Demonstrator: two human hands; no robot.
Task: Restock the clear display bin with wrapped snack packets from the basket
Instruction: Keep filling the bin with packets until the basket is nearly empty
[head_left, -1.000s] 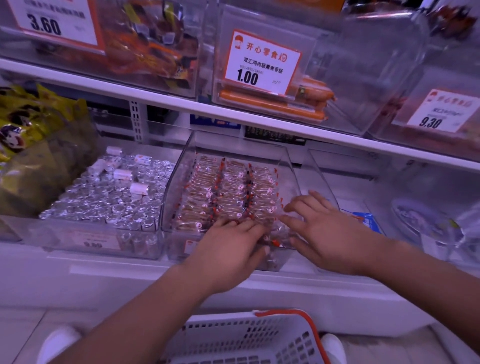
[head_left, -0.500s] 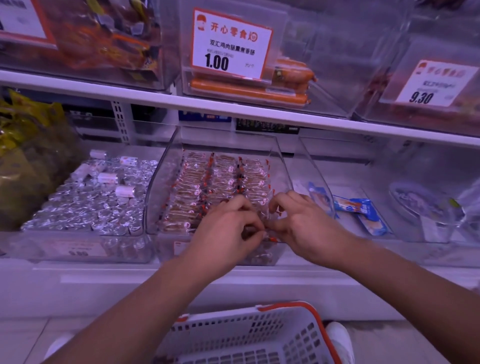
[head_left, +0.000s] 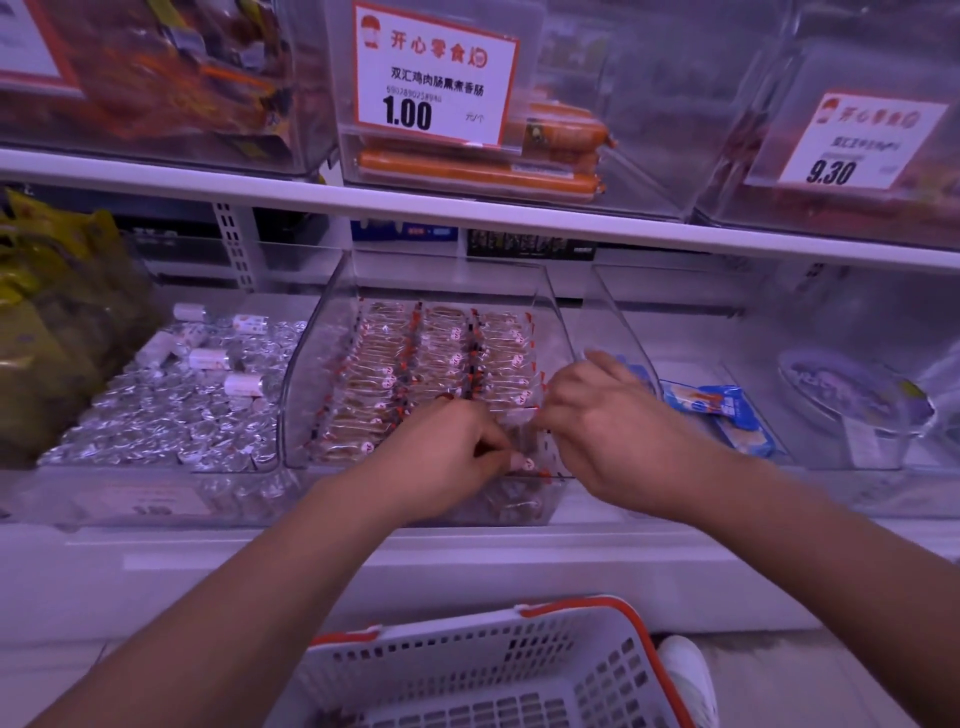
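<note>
A white shelf (head_left: 467, 551) carries a row of clear bins. The middle bin (head_left: 332, 332) holds three tidy rows of wrapped packets (head_left: 431, 358) running from its far wall to its near lip. The basket (head_left: 493, 670), white with an orange rim, sits below, near the viewer; what lies inside it cannot be made out. Left of the middle bin is a bin of foil sweets (head_left: 171, 415). To the right another bin has a few blue packs (head_left: 722, 410). Above, a price card (head_left: 434, 78) reads 1.00.

Both hands are in the near end of the middle bin. The left hand (head_left: 441, 462) has its fingers curled, pinching a packet at the front of the rows. The right hand (head_left: 608, 421) has its fingers bent, pinching the clear edge of a packet just beside the left hand.
</note>
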